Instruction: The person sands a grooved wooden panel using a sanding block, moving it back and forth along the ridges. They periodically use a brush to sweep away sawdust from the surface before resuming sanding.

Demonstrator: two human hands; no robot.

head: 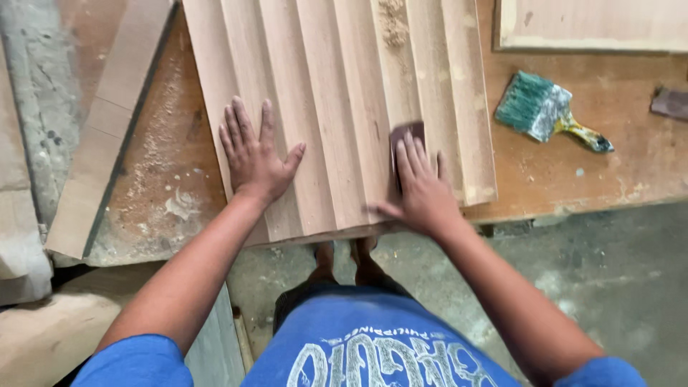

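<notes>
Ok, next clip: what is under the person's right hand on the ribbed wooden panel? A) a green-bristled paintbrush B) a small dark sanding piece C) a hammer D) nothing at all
B: the right hand presses a small dark sanding piece flat against the ribbed wooden panel, while the paintbrush lies untouched on the workbench.

The bench (pixel 631 172) is a worn brown wooden top, scuffed and dusted with sawdust, its near edge running above a grey concrete floor (pixel 616 272). A pale fluted wooden panel (pixel 322 107) lies flat on it, overhanging the near edge, with a long narrow board (pixel 107 129) slanting just beside it on the left. To the right lie a paintbrush (pixel 548 111) with teal bristles, a small dark block (pixel 670 102) and a pale flat board (pixel 595 25) at the far edge.
</notes>
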